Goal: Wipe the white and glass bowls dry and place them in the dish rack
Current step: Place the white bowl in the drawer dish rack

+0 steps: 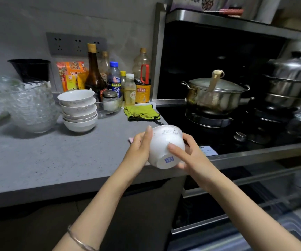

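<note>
Bowl-handling sits at the front right corner of the table (pixel 55 160), just beside the hob (pixel 218 124). There a white bowl (pixel 164 147) is held off the surface between both hands, tipped so that its foot and blue mark face the person. That tilt probably serves to check or reach the underside. The left hand (pixel 140 144) lies against the bowl's left wall, its fingers (pixel 148 133) straight and pressed together. The right hand (pixel 189 154) grips the other side, thumb laid across the base and the remaining fingers curled behind the rim. Neither hand holds a cloth, though a pink scrap (pixel 130 140) shows on the table just beyond the left hand and may be the wiper. Toward the back left edge stand a stack of white bowls (pixel 78 109) and, just beside it, nested glass bowls (pixel 32 107). Both appear empty and probably wait there for wiping. A small glass dish (pixel 110 107) behind them holds a lidded jar. The lidded pot (pixel 213 95) on the burner hides its contents. No dish rack can be made out for certain.
</note>
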`<state>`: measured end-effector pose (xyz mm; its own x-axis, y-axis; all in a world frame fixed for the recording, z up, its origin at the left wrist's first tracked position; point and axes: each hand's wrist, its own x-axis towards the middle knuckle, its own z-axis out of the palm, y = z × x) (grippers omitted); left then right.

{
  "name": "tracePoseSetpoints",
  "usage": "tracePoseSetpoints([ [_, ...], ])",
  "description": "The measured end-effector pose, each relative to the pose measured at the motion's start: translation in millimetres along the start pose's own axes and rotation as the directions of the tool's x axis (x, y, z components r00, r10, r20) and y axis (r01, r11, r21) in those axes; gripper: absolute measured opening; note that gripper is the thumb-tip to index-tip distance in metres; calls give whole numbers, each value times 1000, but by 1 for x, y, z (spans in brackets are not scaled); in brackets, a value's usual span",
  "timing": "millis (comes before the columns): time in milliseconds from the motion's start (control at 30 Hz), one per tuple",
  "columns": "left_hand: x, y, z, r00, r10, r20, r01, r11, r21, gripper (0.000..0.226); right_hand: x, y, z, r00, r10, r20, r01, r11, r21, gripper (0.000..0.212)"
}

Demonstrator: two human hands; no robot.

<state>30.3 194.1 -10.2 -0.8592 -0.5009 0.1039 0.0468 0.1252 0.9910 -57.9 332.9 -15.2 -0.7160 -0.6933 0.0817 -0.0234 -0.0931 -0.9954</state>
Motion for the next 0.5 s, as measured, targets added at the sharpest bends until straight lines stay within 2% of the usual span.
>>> tracePoseSetpoints([
  [67, -2, 1, 11, 980, -161, 121, 169, 984, -56, 86, -11, -1, -11, 991, -120, -57, 115, 990, -84, 78],
  [133, -6, 4, 19, 892, -304, 335, 382, 903, -196, 88, -21, -2, -22, 966, -249, -62, 235, 955, -183, 75],
  [200, -9, 5, 26, 786, -342, 515, 530, 801, -278, 81, -33, -1, -34, 946, -324, -12, 307, 909, -282, 74],
  [233, -11, 5, 30, 760, -346, 550, 570, 761, -308, 76, -39, 1, -40, 943, -331, 13, 318, 893, -319, 77],
  [300, -14, -1, 42, 756, -355, 551, 604, 702, -377, 65, -51, 9, -55, 950, -306, 61, 308, 890, -337, 84],
  [367, -21, -14, 55, 792, -342, 505, 570, 712, -410, 57, -63, 25, -75, 967, -246, 72, 256, 934, -248, 89],
  [433, -30, -33, 65, 832, -330, 446, 515, 759, -399, 56, -73, 48, -96, 988, -152, -26, 148, 982, -117, 87],
  [500, -39, -52, 70, 857, -318, 407, 471, 803, -364, 54, -78, 83, -115, 979, 6, -204, 2, 999, 41, 85],
])
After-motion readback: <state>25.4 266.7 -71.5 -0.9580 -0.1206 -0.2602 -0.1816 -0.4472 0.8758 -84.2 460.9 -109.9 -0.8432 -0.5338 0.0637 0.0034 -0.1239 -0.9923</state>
